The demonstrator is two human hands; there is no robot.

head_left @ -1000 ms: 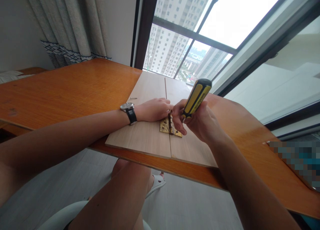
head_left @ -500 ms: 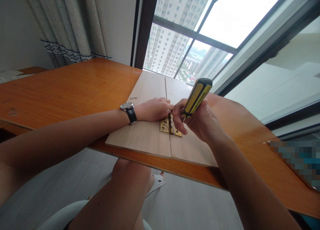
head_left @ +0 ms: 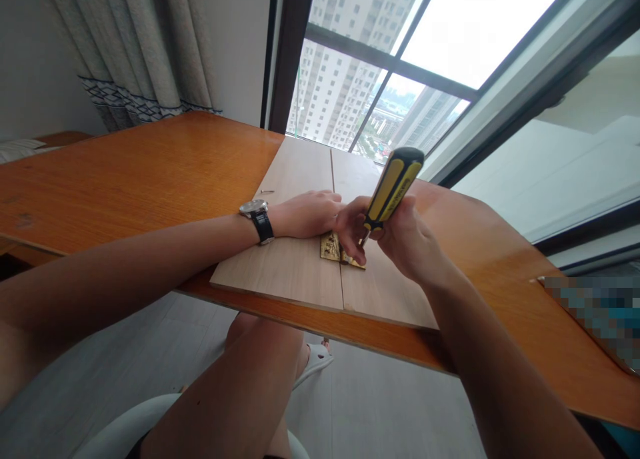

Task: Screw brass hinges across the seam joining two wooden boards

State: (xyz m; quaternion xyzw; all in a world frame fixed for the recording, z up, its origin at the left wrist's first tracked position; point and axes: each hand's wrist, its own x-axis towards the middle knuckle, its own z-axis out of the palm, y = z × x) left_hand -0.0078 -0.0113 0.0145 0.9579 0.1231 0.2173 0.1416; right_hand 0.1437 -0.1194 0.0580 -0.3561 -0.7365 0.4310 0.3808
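Observation:
A yellow-and-black screwdriver (head_left: 393, 189) is gripped in my right hand (head_left: 400, 236), its handle tilted up and its shaft pointing down. Below its shaft, partly hidden by my fingers, a brass hinge (head_left: 330, 246) lies across the seam of two pale wooden boards (head_left: 280, 264). My left hand (head_left: 307, 214) rests flat on the left board just above the hinge, its fingers stretched toward the right hand. Those fingertips are partly covered by my right hand. The screwdriver's tip is hard to make out. A small screw (head_left: 267, 191) lies on the left board beyond my left wrist.
The boards lie on an orange-brown wooden table (head_left: 150, 172) with its front edge above my legs. A window (head_left: 390, 66) stands behind it, and a curtain (head_left: 145, 46) hangs at the left. A blurred-out object (head_left: 600, 319) is on the right side.
My right hand's fingers have moved slightly left over the hinge, covering more of its knuckle. The screwdriver stays in the hand, its handle slightly higher in view. My left hand has barely moved.

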